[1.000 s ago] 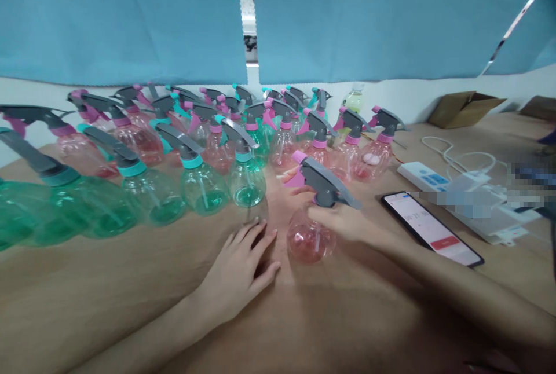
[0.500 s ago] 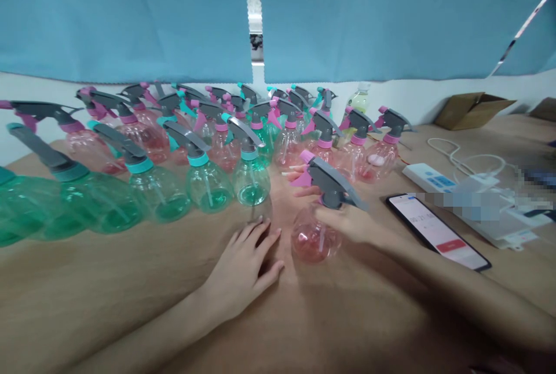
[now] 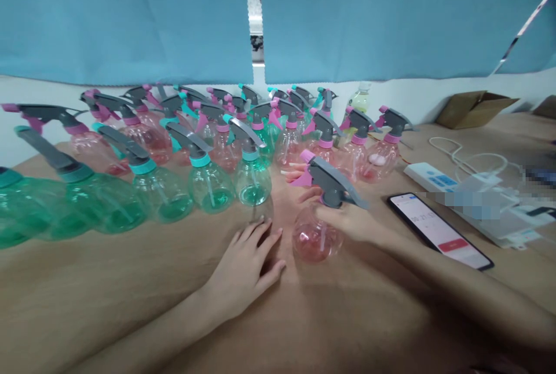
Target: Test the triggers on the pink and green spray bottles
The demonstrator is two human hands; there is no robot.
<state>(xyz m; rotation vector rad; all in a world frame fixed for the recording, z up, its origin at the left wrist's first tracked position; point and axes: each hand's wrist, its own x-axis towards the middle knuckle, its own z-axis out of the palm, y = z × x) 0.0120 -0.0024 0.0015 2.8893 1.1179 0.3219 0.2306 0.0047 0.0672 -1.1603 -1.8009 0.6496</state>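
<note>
A pink spray bottle (image 3: 317, 241) with a grey and pink trigger head stands upright on the brown table (image 3: 174, 281). My right hand (image 3: 347, 220) is wrapped round its neck from behind, partly hidden by the spray head. To its left, my left hand (image 3: 245, 261) lies flat on the table with fingers spread, holding nothing. Just beyond my left hand stands a green spray bottle (image 3: 253, 186) with a turquoise collar, at the right end of a row of several green ones.
Many pink spray bottles (image 3: 373, 160) and green ones crowd the back. On the right lie a phone (image 3: 438, 229), a white power strip (image 3: 434, 177) and cables. Farther back sits an open cardboard box (image 3: 469, 110). A blue curtain (image 3: 130, 21) hangs behind.
The view has shifted very slightly. Both hands and the held bottle look otherwise unchanged.
</note>
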